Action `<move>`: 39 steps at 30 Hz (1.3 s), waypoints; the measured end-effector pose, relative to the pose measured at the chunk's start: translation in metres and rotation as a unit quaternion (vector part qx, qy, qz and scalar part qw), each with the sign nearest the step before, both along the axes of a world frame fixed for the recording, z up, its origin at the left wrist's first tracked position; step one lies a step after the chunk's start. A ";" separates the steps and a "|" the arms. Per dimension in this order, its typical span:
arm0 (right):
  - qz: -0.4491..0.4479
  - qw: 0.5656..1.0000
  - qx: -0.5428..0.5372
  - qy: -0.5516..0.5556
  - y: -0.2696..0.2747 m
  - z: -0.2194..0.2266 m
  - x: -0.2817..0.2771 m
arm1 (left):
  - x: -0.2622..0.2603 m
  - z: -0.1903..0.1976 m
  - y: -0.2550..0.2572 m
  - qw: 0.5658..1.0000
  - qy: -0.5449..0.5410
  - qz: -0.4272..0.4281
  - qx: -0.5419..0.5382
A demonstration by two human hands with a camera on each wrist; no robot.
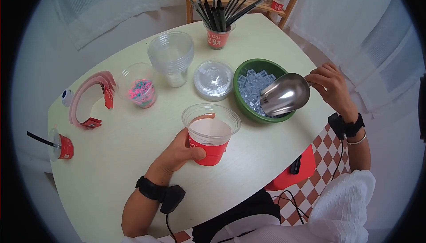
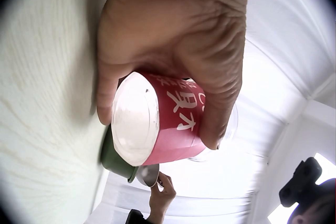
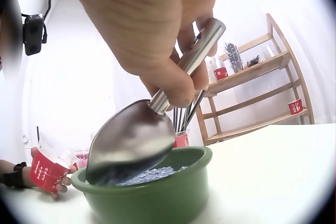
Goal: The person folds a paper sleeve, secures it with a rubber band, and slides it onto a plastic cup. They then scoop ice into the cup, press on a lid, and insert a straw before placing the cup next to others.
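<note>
My left hand holds a clear plastic cup with a red paper band, thumb on the near side. In the left wrist view the cup's pale base faces the camera and the cup tilts. On the right, my right hand grips the handle of a metal ice scoop. The scoop's lip dips into clear ice cubes in a green bowl. In the right wrist view, thumb and fingers wrap the steel handle above the bowl.
Behind stand stacked clear cups, round lids and a cup of black straws. Further left are a cup of colourful bands, pink paper sleeves and a red-banded cup with a straw. A wooden shelf stands beyond the table.
</note>
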State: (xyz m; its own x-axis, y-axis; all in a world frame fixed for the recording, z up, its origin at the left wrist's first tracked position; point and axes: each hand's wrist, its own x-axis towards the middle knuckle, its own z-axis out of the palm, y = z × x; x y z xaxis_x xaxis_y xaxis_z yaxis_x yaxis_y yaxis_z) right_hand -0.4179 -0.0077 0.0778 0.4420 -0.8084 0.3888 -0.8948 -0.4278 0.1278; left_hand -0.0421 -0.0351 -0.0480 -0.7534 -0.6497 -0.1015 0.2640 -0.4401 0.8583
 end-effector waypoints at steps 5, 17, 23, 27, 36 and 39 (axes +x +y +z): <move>-0.006 1.000 0.010 -0.008 0.002 -0.009 -0.001 | 0.000 0.003 0.001 1.000 -0.004 0.001 -0.001; 0.003 0.999 -0.033 0.014 0.011 -0.018 0.013 | -0.001 0.003 0.001 1.000 -0.006 0.002 -0.005; -0.003 0.989 -0.143 0.039 0.021 -0.032 0.017 | -0.002 0.004 0.001 1.000 -0.011 0.010 -0.010; -0.013 0.982 -0.182 0.045 0.023 -0.041 0.021 | -0.002 0.006 0.002 1.000 -0.011 0.010 -0.005; -0.041 0.989 -0.145 0.005 0.009 -0.041 0.026 | -0.006 0.000 0.004 0.996 -0.029 0.080 -0.042; -0.027 0.984 -0.174 0.031 -0.005 -0.037 0.026 | -0.008 -0.001 0.005 0.989 -0.043 0.118 -0.074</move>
State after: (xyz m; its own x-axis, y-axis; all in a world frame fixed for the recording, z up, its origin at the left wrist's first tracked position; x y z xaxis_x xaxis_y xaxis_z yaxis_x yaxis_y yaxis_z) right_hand -0.3916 -0.0125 0.0413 0.4325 -0.6540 0.6207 -0.9014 -0.2996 0.3124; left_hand -0.0504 -0.0305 -0.0494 -0.5715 -0.8191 -0.0488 0.2678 -0.2424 0.9325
